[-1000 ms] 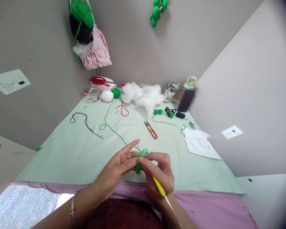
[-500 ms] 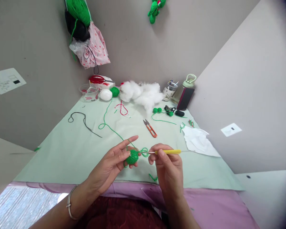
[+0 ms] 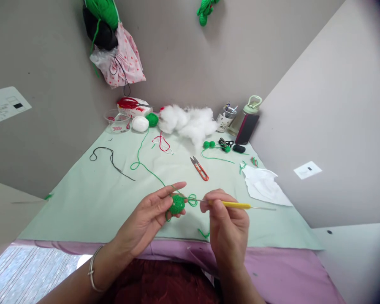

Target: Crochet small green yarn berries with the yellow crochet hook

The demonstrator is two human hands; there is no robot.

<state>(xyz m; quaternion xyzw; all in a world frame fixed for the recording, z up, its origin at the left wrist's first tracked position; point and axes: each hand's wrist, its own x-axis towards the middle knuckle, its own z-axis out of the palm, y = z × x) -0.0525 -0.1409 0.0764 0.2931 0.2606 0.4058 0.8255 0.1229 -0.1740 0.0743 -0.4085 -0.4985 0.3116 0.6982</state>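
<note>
On the pale green cloth's (image 3: 91, 202) near side, the yellow hook (image 3: 236, 205) is pointed left, its length nearly level, pinched by the right hand (image 3: 229, 228); the green ball (image 3: 177, 204) is held by the left hand (image 3: 145, 219).

Plain grey walls (image 3: 171, 55) are meeting at corners behind and beside the worktop (image 3: 82, 202), whose pale green cover is lying over a pink cloth (image 3: 278, 270) that is showing along the near edge, and a paler wall panel (image 3: 329, 105) is slanting up on the right. White plates with small dark squares are sitting on both sides, one left (image 3: 8, 104) and one right (image 3: 308, 170), above white panels bearing dark round spots. Bright light is falling on a striped, bluish-white surface (image 3: 34, 274) at lower left, while soft, even light is covering the walls.
</note>
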